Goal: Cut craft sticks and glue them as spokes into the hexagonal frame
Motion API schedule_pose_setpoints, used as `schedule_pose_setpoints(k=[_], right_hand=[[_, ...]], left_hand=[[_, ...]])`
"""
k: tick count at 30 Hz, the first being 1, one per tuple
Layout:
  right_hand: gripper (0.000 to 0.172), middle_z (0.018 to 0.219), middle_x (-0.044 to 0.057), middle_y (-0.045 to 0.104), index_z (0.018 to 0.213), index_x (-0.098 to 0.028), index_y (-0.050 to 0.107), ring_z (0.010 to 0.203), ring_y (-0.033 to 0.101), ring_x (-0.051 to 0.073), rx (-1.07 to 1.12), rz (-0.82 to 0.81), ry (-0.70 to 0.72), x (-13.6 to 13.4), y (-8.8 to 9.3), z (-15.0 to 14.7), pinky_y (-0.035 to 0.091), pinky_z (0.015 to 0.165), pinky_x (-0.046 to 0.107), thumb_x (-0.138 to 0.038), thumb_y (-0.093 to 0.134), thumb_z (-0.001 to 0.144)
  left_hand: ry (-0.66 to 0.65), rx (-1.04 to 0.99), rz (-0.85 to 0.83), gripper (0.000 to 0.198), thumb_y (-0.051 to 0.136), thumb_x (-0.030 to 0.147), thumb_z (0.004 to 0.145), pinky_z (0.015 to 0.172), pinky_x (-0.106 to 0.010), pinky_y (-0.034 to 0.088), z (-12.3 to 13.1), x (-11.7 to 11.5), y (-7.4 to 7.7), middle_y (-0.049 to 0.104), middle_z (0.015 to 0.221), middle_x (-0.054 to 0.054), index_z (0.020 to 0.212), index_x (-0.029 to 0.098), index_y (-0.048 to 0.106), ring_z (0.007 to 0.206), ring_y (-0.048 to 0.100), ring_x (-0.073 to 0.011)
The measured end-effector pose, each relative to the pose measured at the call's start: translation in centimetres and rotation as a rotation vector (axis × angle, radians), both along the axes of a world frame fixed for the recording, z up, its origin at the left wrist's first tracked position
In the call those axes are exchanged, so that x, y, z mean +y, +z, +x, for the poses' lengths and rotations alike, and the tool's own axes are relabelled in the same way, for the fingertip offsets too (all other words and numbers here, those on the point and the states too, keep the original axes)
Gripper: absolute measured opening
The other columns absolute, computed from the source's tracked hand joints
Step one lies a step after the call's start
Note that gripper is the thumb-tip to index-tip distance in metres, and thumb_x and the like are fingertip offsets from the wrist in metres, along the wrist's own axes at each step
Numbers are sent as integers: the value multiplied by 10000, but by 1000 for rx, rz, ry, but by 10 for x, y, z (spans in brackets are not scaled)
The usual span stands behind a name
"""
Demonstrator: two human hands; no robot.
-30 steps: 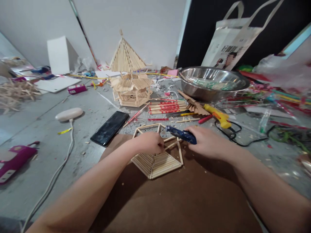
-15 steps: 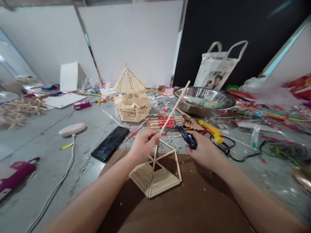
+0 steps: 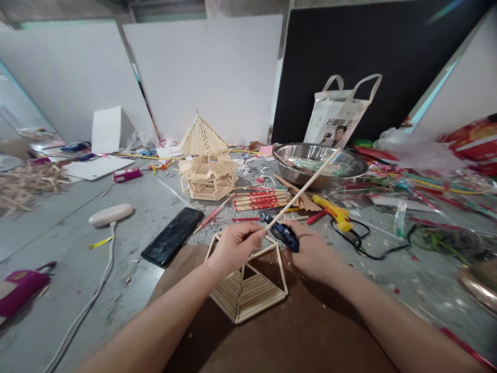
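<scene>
My left hand [image 3: 239, 243] pinches the lower end of a thin wooden stick [image 3: 306, 185], which slants up to the right. In my right hand [image 3: 310, 248] is a dark blue hand tool [image 3: 285, 234] that looks like cutting pliers. Its jaws are at the stick, close to my left fingertips; whether they have closed on it I cannot tell. Beneath both hands lies a hexagonal stick frame [image 3: 261, 296], partly filled with rows of sticks. My left hand hides part of this frame. A brown board [image 3: 310, 331] lies under it.
Beyond my hands stand a small stick pavilion [image 3: 209, 178] and a steel basin [image 3: 281, 166]. Red-and-wood stick bundles [image 3: 260, 199] and a yellow glue gun [image 3: 337, 212] lie nearby. To the left are a black phone [image 3: 173, 235] and a white cabled device [image 3: 111, 214].
The stick has tilted further to the right in my left hand. My right hand has moved left, bringing the tool's jaws to the stick. The view has shifted slightly.
</scene>
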State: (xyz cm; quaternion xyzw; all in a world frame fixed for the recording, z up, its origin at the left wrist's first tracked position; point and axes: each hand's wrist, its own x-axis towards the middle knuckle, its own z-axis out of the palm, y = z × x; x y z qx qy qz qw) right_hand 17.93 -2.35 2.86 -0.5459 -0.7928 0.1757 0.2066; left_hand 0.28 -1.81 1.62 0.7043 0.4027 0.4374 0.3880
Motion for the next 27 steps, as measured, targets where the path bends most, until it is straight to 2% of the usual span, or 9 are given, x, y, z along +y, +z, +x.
schedule_pose_setpoints(k=[5, 13, 19, 27], right_hand=[[383, 972, 72, 549, 1016, -186, 441, 879, 495, 181, -32, -2, 31, -3, -3, -2, 355, 763, 267, -386, 457, 690], [296, 910, 68, 576, 952, -185, 466, 837, 521, 184, -138, 53, 48, -6, 0, -5, 351, 743, 261, -307, 451, 683], [286, 889, 84, 575, 923, -160, 466, 815, 520, 186, -179, 79, 33, -5, -2, -5, 345, 737, 262, -312, 445, 681], [297, 902, 77, 566, 955, -165, 460, 856, 502, 182, -158, 55, 37, -3, -10, -4, 335, 754, 261, -256, 441, 673]], left_hand=[[-36, 17, -37, 264, 447, 322, 740, 503, -179, 344, 2, -3, -3, 505, 534, 6, 643, 116, 579, 516, 431, -73], [14, 101, -45, 241, 436, 236, 715, 485, -167, 321, 4, -5, -4, 491, 494, 22, 527, 128, 541, 492, 418, -63], [12, 85, -76, 202, 427, 182, 690, 486, -165, 323, 6, -4, -7, 510, 509, 23, 525, 129, 532, 496, 426, -62], [13, 113, -89, 180, 422, 170, 681, 475, -162, 313, 6, -5, -4, 486, 491, 33, 537, 126, 521, 484, 413, -58]])
